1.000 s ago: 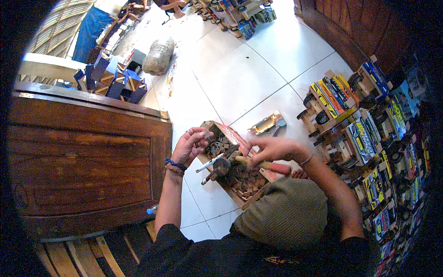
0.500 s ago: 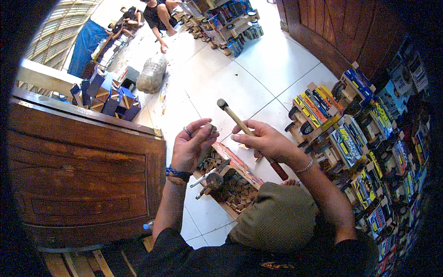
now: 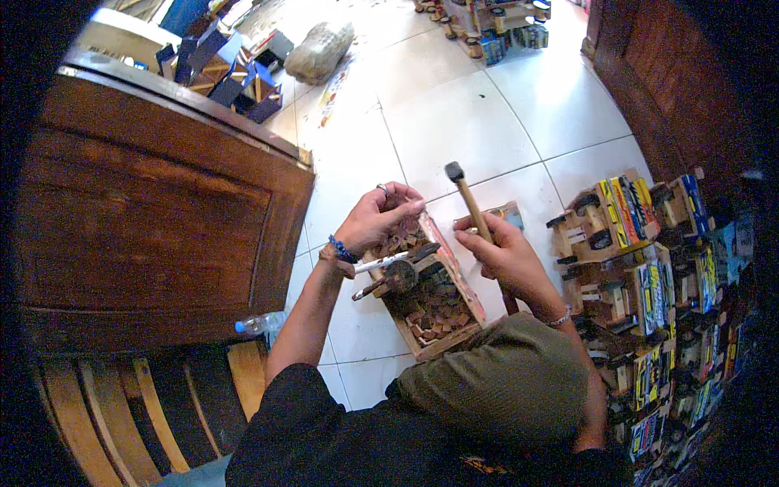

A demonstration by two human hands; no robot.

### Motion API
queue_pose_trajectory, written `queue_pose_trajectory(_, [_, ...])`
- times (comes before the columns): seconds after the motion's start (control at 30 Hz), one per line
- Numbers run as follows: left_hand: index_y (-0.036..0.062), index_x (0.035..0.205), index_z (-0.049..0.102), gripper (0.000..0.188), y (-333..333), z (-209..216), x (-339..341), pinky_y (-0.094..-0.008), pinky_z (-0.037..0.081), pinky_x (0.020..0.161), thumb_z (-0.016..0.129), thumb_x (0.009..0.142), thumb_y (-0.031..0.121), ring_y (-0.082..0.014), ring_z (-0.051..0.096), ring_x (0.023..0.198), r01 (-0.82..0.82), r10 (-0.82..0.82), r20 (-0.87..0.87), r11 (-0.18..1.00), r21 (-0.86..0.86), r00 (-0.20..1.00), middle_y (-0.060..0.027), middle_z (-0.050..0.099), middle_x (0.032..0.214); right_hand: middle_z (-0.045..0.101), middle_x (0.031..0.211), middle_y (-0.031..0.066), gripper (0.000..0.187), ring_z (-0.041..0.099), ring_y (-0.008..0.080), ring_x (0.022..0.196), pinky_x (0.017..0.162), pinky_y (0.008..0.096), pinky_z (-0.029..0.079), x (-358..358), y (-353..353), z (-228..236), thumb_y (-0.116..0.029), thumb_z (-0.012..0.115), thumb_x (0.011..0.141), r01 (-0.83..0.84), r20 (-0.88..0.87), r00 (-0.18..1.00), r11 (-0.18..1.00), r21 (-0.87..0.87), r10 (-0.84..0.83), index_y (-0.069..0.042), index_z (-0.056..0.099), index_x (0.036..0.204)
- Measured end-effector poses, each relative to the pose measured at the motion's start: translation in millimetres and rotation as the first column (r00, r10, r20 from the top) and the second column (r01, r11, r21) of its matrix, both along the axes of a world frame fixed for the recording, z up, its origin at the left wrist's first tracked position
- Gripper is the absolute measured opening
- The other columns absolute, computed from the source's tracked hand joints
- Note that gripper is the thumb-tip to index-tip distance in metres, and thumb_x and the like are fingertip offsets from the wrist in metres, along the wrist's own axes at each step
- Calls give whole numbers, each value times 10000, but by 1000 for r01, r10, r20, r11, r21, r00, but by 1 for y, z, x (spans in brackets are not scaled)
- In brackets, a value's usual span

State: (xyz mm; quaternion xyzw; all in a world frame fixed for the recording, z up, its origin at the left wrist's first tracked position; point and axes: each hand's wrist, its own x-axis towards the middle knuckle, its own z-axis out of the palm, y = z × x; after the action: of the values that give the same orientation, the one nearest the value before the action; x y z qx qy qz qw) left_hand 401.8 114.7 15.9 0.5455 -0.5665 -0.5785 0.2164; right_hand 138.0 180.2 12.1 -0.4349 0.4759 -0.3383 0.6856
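Note:
My right hand (image 3: 510,258) is closed round the wooden shaft of a hammer (image 3: 468,195), whose small dark head points up and away from me. My left hand (image 3: 380,221) hovers over the far end of a wooden box (image 3: 445,344), its thumb and fingertips pinched together. Whatever sits in that pinch is too small or hidden to make out. Small brown wood pieces (image 3: 438,312) fill the box. Across its middle lie a white pen-like stick (image 3: 381,264) and a dark tool with a round disc (image 3: 401,277). Behind my right hand, a small wooden piece (image 3: 511,214) rests on the tiles.
Stacked wooden toy trucks (image 3: 621,215) line the right side. A brown wooden door (image 3: 162,227) stands at left, with a plastic bottle (image 3: 261,323) near its lower corner. Farther off are blue-and-wood parts (image 3: 235,77), a filled plastic sack (image 3: 320,53) and more toy trucks (image 3: 491,24).
The view has tilted down, taking the people at the back out of sight. My left hand has gone from holding a small piece up beside the hammer to over the box.

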Motion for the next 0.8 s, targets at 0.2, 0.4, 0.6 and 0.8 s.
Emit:
queue_pose_trajectory(0.2, [60,1071,737,301,-4,-98,64,-407,571,821,719,833,244,-329,717,901,567,-407,801,817,105,439,-204,731,981,388,655,-111,230,342,14,519,450,206,281,1,5,-16,-233,691,968,12,40,999,992,125,-17,-93,633,1141])
queue_pose_trajectory(0.4, [50,1036,700,290,-15,-158,82,-491,564,813,714,768,162,-414,679,932,523,-217,653,790,-319,725,-220,702,954,381,646,-113,235,311,8,507,443,211,261,-1,4,-26,-223,684,975,-1,67,998,984,176,-11,-84,623,1154])
queue_pose_trajectory(0.6, [20,895,629,198,-17,-181,78,-520,539,817,692,716,77,-435,634,920,652,-273,790,732,-200,549,-215,633,901,372,635,-113,229,307,7,502,438,211,256,-2,2,-33,-212,683,977,37,75,996,980,193,-52,-84,618,1156])
queue_pose_trajectory(0.8, [46,1030,699,233,-11,-155,76,-442,548,842,722,830,164,-354,674,961,378,-153,510,848,-373,847,-184,689,973,372,634,-111,215,306,8,499,431,213,263,-4,3,-39,-199,681,975,67,65,995,979,194,-81,-88,620,1150])
